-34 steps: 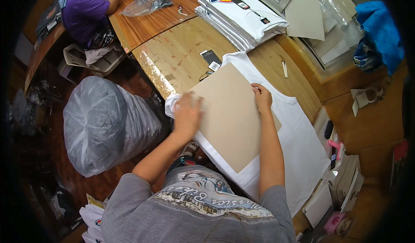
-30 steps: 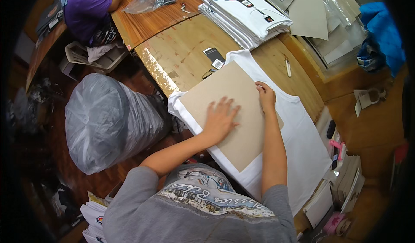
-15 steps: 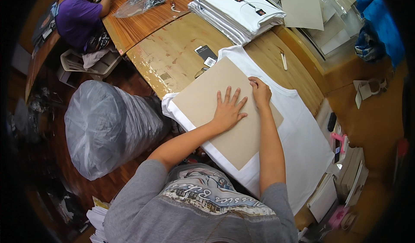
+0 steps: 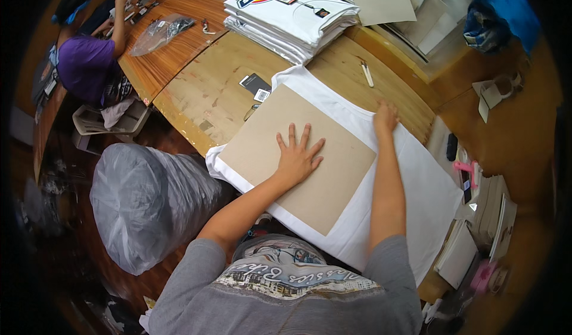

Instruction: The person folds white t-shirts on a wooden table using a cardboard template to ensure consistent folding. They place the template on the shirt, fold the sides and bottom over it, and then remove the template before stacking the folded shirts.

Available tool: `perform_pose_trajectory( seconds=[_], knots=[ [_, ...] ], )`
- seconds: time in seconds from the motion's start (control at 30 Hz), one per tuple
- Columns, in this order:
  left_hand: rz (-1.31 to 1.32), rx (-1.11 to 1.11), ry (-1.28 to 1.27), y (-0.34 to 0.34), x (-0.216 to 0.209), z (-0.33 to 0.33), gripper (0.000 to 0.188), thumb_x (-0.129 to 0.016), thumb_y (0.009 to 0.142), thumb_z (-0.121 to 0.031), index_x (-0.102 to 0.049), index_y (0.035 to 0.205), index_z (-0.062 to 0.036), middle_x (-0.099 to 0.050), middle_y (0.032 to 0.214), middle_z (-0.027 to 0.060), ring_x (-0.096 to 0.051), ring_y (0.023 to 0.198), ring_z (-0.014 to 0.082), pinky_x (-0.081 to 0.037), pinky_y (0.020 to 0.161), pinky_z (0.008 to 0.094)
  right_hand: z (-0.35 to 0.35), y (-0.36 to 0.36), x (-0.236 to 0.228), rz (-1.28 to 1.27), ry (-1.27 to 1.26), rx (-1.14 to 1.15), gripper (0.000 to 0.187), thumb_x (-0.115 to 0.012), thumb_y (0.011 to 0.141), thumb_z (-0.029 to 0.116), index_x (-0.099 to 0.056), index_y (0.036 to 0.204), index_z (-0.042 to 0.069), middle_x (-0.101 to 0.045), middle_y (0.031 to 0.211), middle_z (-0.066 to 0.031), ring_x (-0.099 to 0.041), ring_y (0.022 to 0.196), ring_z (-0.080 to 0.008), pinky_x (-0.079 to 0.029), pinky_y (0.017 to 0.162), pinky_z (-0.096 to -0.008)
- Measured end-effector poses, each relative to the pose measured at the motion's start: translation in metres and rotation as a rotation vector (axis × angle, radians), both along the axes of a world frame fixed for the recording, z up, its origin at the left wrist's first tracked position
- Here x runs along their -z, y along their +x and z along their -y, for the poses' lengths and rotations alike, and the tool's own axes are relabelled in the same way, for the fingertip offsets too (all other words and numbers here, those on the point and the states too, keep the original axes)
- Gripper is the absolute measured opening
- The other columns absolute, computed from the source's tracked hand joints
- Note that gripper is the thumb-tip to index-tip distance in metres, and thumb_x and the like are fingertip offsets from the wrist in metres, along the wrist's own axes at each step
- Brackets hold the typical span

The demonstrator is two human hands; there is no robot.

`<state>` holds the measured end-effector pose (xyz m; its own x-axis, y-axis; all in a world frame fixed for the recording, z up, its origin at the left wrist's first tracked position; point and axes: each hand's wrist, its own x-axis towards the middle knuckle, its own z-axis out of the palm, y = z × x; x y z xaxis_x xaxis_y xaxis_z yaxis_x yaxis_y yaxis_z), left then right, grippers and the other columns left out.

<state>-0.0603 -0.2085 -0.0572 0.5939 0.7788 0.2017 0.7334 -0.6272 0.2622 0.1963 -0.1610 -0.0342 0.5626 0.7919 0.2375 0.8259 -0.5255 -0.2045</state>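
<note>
The left hand [image 4: 296,154] lies flat with fingers spread, its grip wide and holding nothing, palm pressed on the middle of a tan cardboard sheet [image 4: 280,135]. The cardboard lies on a white shirt [image 4: 417,186] spread over the wooden table [image 4: 202,91]; white cloth shows past the card on every side of the left hand. The right hand [image 4: 385,117] rests palm down just beyond the card's far right edge, on the shirt near its upper border; whether its fingers pinch the cloth I cannot tell. Ahead of the left hand, just past the shirt's far corner, a black tag [image 4: 256,86] lies on the table. Farther ahead stands a stack of folded white shirts [image 4: 292,19]. Ahead of the right hand, a small white pen-like tool [image 4: 366,73] lies on the wood. To the left of the left hand, below the table edge, sits a full grey plastic bag [image 4: 149,204]. Well beyond it, a person in a purple top [image 4: 86,61] sits at the table's far left end.
</note>
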Motion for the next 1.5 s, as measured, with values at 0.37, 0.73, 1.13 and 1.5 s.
perform_pose_trajectory(
  seconds=[0.37, 0.73, 1.13, 1.5],
  knots=[
    [-0.095, -0.02, -0.162, 0.028, -0.025, -0.003, 0.062, -0.062, 0.061, -0.05, -0.046, 0.107, -0.0121, -0.026, 0.129, 0.0139, -0.014, 0.119, 0.0456, -0.017, 0.077, 0.0719, 0.112, 0.02, -0.051, -0.259, 0.112, -0.201, 0.029, -0.06, 0.063, 0.009, -0.058, 0.092, 0.005, -0.058, 0.089, -0.015, -0.054, 0.085, -0.0301, -0.044, 0.072, -0.035],
    [-0.114, 0.856, 0.029, 0.04, -0.025, 0.011, 0.034, -0.047, 0.071, -0.006, -0.048, 0.104, -0.0162, -0.037, 0.12, 0.0091, -0.025, 0.12, 0.0274, -0.023, 0.094, 0.0487, 0.212, -0.032, 0.01, -0.219, 0.248, -0.489, 0.02, -0.046, 0.07, 0.001, -0.057, 0.085, 0.007, -0.056, 0.082, -0.0122, -0.053, 0.083, -0.0271, -0.043, 0.07, -0.0363],
    [-0.004, 0.828, -0.199, 0.042, -0.026, 0.018, 0.031, -0.062, 0.061, -0.01, -0.057, 0.091, -0.018, -0.037, 0.117, 0.0145, -0.028, 0.117, 0.036, -0.025, 0.09, 0.0526, 0.345, 0.146, -0.04, 0.513, -0.128, 0.173, 0.016, -0.046, 0.073, 0.008, -0.056, 0.086, 0.008, -0.053, 0.085, -0.0108, -0.055, 0.075, -0.0254, -0.045, 0.062, -0.0338],
    [0.15, 0.785, -0.018, 0.046, -0.014, 0.041, 0.022, -0.061, 0.066, -0.008, -0.057, 0.086, -0.0139, -0.048, 0.112, 0.0038, -0.031, 0.118, 0.0275, -0.016, 0.094, 0.0528, 0.434, -0.026, 0.01, 0.3, 0.332, 0.455, 0.03, -0.044, 0.069, -0.005, -0.053, 0.096, 0.004, -0.049, 0.096, -0.0164, -0.046, 0.094, -0.0304, -0.038, 0.081, -0.0391]
  ],
)
